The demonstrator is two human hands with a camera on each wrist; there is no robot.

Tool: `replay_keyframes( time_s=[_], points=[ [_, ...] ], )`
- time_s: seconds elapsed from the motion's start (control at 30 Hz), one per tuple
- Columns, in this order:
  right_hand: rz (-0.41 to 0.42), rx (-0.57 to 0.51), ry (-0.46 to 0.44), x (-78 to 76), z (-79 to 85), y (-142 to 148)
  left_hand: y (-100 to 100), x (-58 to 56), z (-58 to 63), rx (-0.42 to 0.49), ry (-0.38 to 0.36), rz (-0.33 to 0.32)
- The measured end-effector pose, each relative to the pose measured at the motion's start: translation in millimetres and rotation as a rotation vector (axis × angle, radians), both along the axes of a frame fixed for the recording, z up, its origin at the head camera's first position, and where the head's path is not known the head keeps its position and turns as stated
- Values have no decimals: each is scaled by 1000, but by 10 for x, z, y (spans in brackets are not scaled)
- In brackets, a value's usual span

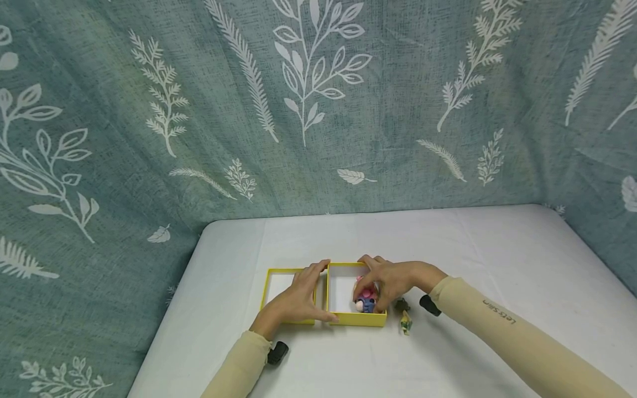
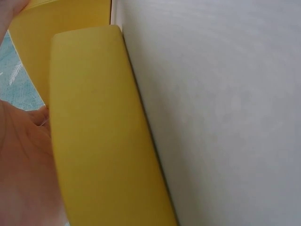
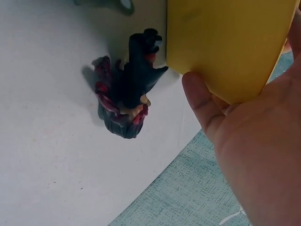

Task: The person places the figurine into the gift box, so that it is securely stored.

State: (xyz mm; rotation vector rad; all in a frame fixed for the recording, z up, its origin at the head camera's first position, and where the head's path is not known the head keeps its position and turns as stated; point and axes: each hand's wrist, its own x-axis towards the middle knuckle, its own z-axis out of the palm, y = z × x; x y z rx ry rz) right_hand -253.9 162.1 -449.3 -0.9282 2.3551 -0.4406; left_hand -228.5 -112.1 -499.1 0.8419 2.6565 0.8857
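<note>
A yellow-edged box (image 1: 356, 319) with a white inside stands on the table. My left hand (image 1: 293, 298) spans its left side and grips it, thumb at the near corner, fingertips at the far one. Its yellow wall (image 2: 99, 127) fills much of the left wrist view. Inside at the right lies a small figurine (image 1: 367, 303) with pink and blue parts. Over it, my right hand (image 1: 390, 282) pinches it between thumb and forefinger, while other fingers (image 3: 200, 96) reach the box's far corner. The figurine is partly hidden by the hand.
Left of the box lies a second shallow yellow-rimmed tray or lid (image 1: 271, 271), partly under the left hand. Right of the box are a dark-haired figurine (image 3: 129, 89) and a green-yellow figurine (image 1: 405, 322). A leaf-patterned cloth (image 1: 318, 166) hangs behind the white table (image 1: 497, 265).
</note>
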Motion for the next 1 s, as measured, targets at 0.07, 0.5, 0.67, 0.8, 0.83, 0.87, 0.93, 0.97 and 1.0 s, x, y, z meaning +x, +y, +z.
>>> replay_keyframes(
  time_s=[0.07,0.5,0.67,0.8,0.83,0.87,0.93,0.97,1.0],
  points=[
    [4,2,4,0,6,-3,1,2,5,1,0,1],
    [24,14,15,-6,21,-15,5,8,9,9,7,-6],
    [21,17,19,-4,20,-19,9,1,-6,7,24,-15],
    [25,17,26,4,18,-21,9,-3,-15,1,35,-18],
    [26,16,28,5,17,-21,8,-3,-15,1,33,-18],
    [28,16,31,6,15,-21,7,-4,-14,4,33,-18],
    [37,11,40,6,16,-19,6,-7,-14,9,28,-18],
    [43,8,46,5,14,-18,5,-8,-14,12,26,-20],
    [48,8,51,5,12,-16,5,-10,-15,15,27,-22]
  ],
)
